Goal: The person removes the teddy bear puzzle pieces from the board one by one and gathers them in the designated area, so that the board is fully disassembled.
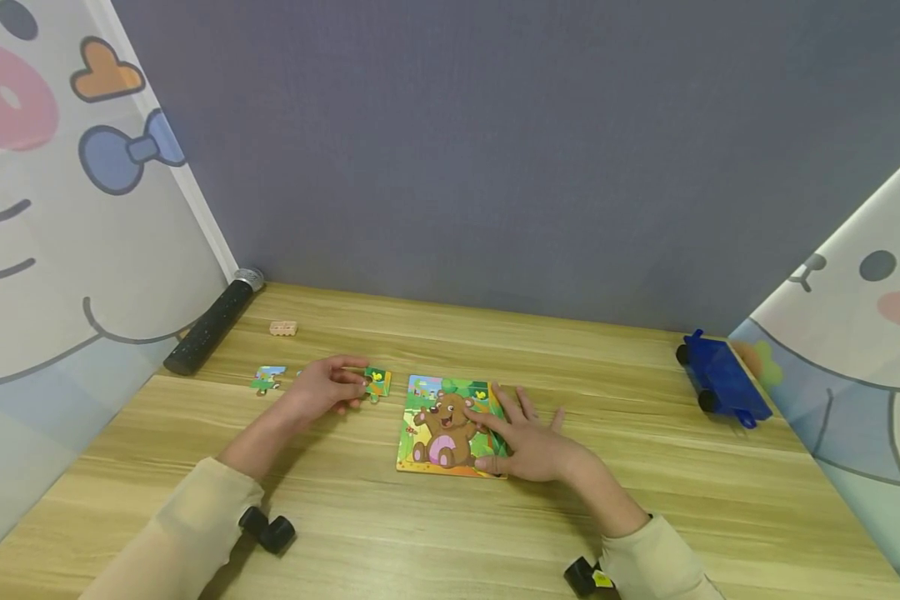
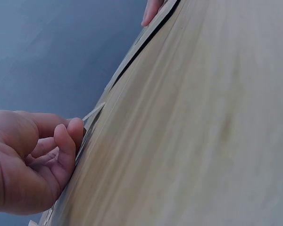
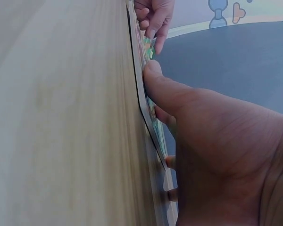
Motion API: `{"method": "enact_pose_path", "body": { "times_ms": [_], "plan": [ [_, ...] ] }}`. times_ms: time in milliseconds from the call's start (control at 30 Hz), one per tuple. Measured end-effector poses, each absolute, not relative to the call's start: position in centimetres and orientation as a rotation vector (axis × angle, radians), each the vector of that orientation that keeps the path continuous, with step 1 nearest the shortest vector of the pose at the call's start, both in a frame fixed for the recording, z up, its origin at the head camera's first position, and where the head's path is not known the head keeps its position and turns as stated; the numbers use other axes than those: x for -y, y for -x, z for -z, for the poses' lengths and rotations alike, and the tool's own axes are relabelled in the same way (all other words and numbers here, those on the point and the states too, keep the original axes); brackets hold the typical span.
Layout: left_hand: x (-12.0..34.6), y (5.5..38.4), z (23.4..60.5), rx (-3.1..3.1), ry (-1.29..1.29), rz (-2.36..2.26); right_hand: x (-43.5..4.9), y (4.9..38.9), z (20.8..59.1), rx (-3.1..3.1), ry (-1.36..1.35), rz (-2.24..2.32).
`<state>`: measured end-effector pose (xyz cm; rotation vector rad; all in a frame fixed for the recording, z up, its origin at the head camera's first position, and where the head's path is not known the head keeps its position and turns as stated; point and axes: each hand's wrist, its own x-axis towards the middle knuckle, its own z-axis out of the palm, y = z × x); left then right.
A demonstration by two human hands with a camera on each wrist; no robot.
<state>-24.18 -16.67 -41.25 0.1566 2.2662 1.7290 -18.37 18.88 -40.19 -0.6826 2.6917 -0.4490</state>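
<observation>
My left hand [image 1: 326,387] pinches a jigsaw puzzle piece [image 1: 377,382] with a yellow bird on green, just left of the bear puzzle [image 1: 444,423]. The left wrist view shows this piece [image 2: 93,112] tilted, one edge near the tabletop. Lying across the right side of the puzzle is my right hand [image 1: 528,446], its fingers spread. From the right wrist view, the right thumb [image 3: 155,75] rests at the puzzle's edge; the hand hides the puzzle's right part. Another puzzle piece [image 1: 268,377], blue and green, lies left of my left hand.
A black microphone [image 1: 213,325] lies at the table's left edge, with a small pinkish block [image 1: 283,328] near it. A blue toy cart [image 1: 722,379] with black wheels is at the right. The grey wall [image 1: 495,167] borders the table's back.
</observation>
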Motion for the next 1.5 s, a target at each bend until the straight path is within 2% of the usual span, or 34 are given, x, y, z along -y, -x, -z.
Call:
{"method": "enact_pose_path", "body": {
  "times_ms": [833,1500],
  "plan": [
    [16.5,23.9,40.9,-2.368,-0.198,-1.7,-18.7,18.3,40.2,-2.705,0.664,0.43],
    [11.9,21.9,41.3,-2.112,-0.337,-1.694,-18.8,18.5,40.1,-2.684,0.675,0.453]
  ]
}}
